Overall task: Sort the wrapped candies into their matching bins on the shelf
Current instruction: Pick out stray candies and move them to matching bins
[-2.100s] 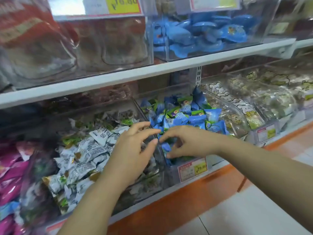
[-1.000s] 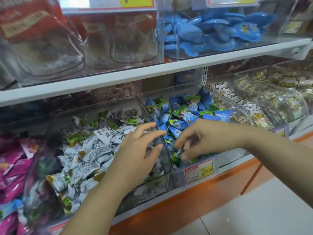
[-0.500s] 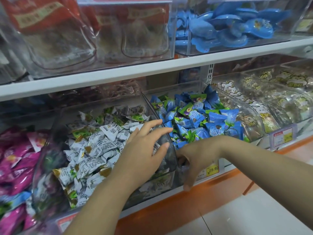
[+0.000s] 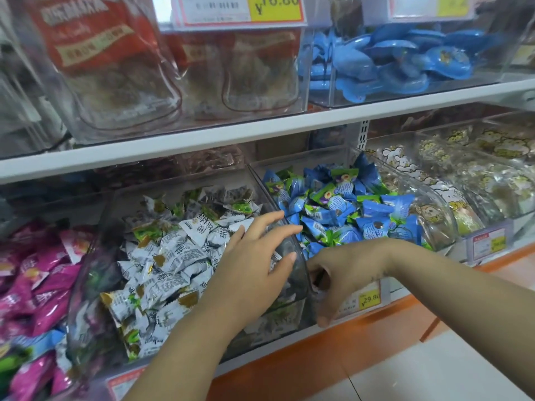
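Candies [image 4: 173, 256] in crinkly white wrappers fill a clear curved plastic bin [image 4: 86, 285] at the lower shelf's [image 4: 275, 347] front edge. Glossy blue candies [image 4: 333, 209], pillow-shaped, fill the next bin right. Left grip [image 4: 252, 267] spread wide at the bin's curved side wall, holding nothing. Right grip [image 4: 344, 276] curled downward by the yellow price tag [image 4: 367, 299]; can't tell if it holds anything.

White shelf board [image 4: 260, 131], orange plinth [image 4: 289, 369] — pale tiled floor [image 4: 434, 371]
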